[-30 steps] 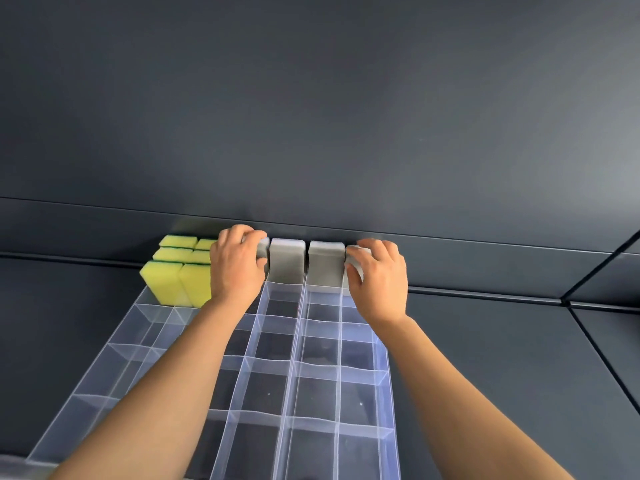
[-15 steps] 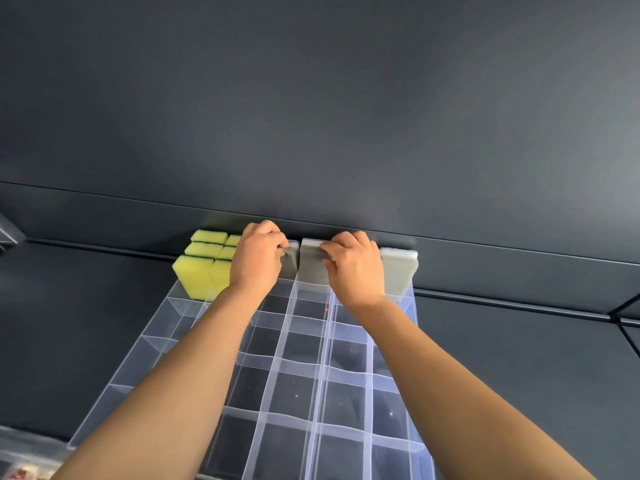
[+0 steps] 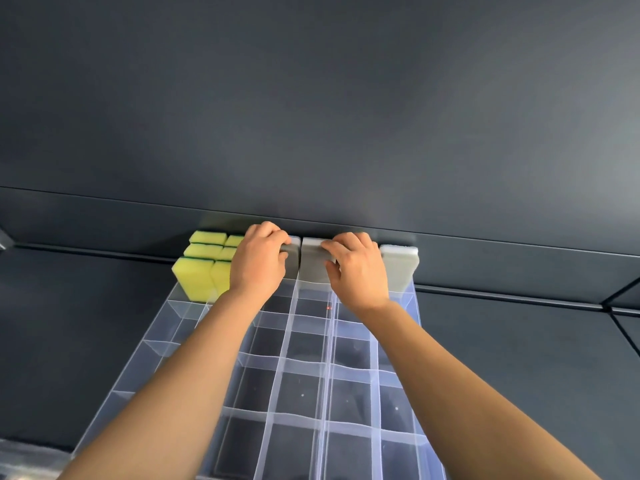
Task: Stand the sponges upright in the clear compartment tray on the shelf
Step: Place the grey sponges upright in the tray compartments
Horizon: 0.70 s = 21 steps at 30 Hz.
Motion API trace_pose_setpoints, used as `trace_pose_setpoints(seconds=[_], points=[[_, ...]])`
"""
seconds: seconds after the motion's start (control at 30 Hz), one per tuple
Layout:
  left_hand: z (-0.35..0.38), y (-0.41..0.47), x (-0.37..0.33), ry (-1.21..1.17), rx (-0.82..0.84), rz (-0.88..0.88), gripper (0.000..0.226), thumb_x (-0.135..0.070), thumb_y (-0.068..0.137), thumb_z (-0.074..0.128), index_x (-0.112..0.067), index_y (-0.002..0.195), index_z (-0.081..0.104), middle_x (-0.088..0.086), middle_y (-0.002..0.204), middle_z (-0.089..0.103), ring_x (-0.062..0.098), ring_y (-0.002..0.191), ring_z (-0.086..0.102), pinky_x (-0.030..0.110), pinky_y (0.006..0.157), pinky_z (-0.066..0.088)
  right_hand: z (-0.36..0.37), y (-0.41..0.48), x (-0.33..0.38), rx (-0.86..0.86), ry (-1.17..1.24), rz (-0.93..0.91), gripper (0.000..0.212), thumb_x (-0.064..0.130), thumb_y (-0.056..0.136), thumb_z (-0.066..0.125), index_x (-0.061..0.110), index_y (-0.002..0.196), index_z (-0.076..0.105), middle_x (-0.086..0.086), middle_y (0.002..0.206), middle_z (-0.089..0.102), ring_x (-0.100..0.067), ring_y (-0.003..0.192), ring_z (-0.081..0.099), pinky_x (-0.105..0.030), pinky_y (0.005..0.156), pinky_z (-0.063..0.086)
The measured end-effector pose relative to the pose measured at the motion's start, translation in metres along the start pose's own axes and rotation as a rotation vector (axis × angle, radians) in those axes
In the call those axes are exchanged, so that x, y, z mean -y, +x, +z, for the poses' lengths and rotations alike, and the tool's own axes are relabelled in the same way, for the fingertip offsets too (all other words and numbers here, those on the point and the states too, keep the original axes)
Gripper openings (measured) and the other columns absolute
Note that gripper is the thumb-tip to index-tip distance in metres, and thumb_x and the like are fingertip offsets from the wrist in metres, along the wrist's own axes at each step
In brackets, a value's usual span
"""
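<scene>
- Both hands are working the far row of the tray [image 3: 349, 372]: left hand [image 3: 258, 265] pinching one grey sponge [image 3: 294, 256], right hand [image 3: 356, 270] pressing another grey sponge [image 3: 313, 265].
- Pressing unevenly could be tilting a sponge against the divider.

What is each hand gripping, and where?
Left hand grips a grey sponge by its top edge; right hand pinches the next grey sponge at its top.

Clear glossy plastic tray [image 3: 304, 386], porous foam sponges [image 3: 192, 276], matt dark shelf [image 3: 519, 358].
</scene>
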<state>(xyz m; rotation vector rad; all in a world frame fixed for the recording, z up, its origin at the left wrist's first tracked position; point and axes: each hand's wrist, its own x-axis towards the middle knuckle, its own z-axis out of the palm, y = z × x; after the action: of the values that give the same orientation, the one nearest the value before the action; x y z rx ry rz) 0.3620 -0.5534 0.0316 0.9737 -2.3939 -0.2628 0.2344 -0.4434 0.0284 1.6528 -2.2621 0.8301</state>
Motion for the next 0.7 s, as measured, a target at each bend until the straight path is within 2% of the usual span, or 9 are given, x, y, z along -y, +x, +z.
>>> trace_pose_setpoints(seconds=[0.13, 0.3, 0.43, 0.6, 0.7], points=[[-0.005, -0.005, -0.01, 0.03, -0.059, 0.038, 0.029, 0.0, 0.075, 0.062, -0.011, 0.101, 0.067, 0.007, 0.101, 0.061, 0.03, 0.098, 0.052, 0.04, 0.08, 0.043, -0.015, -0.014, -0.007, -0.053, -0.022, 0.019, 0.028, 0.002, 0.074, 0.068, 0.004, 0.103, 0.069, -0.014, 0.098, 0.066, -0.036, 0.083, 0.057, -0.041, 0.073, 0.049], [-0.002, -0.021, -0.047, 0.042, -0.069, 0.19, 0.029, 0.001, 0.073, 0.064, -0.008, 0.1, 0.068, 0.007, 0.101, 0.064, 0.031, 0.098, 0.056, 0.04, 0.084, 0.045, -0.046, -0.047, -0.032, -0.037, -0.137, 0.077, 0.036, 0.014, 0.078, 0.068, 0.008, 0.114, 0.063, -0.009, 0.109, 0.064, -0.033, 0.096, 0.058, -0.04, 0.081, 0.046], [0.011, -0.036, -0.094, 0.05, -0.002, 0.3, 0.031, 0.0, 0.074, 0.066, -0.005, 0.104, 0.066, 0.009, 0.108, 0.064, 0.03, 0.104, 0.055, 0.041, 0.091, 0.043, -0.078, -0.088, -0.064, -0.005, -0.228, 0.192, 0.037, 0.018, 0.08, 0.066, 0.011, 0.116, 0.062, -0.009, 0.115, 0.061, -0.033, 0.105, 0.054, -0.041, 0.088, 0.04], [0.036, -0.071, -0.167, 0.056, 0.068, 0.399, 0.032, 0.006, 0.071, 0.064, -0.002, 0.102, 0.065, 0.012, 0.104, 0.064, 0.031, 0.106, 0.056, 0.041, 0.089, 0.046, -0.124, -0.154, -0.111, 0.067, -0.322, 0.318, 0.041, 0.029, 0.086, 0.057, 0.018, 0.125, 0.053, -0.002, 0.124, 0.052, -0.025, 0.117, 0.043, -0.033, 0.096, 0.03], [0.052, -0.095, -0.211, 0.08, 0.12, 0.409, 0.032, -0.002, 0.076, 0.064, -0.005, 0.107, 0.063, 0.009, 0.11, 0.062, 0.029, 0.111, 0.052, 0.04, 0.094, 0.043, -0.155, -0.197, -0.138, 0.109, -0.345, 0.363, 0.044, 0.034, 0.088, 0.055, 0.02, 0.129, 0.049, -0.002, 0.128, 0.05, -0.024, 0.122, 0.04, -0.033, 0.1, 0.028]])
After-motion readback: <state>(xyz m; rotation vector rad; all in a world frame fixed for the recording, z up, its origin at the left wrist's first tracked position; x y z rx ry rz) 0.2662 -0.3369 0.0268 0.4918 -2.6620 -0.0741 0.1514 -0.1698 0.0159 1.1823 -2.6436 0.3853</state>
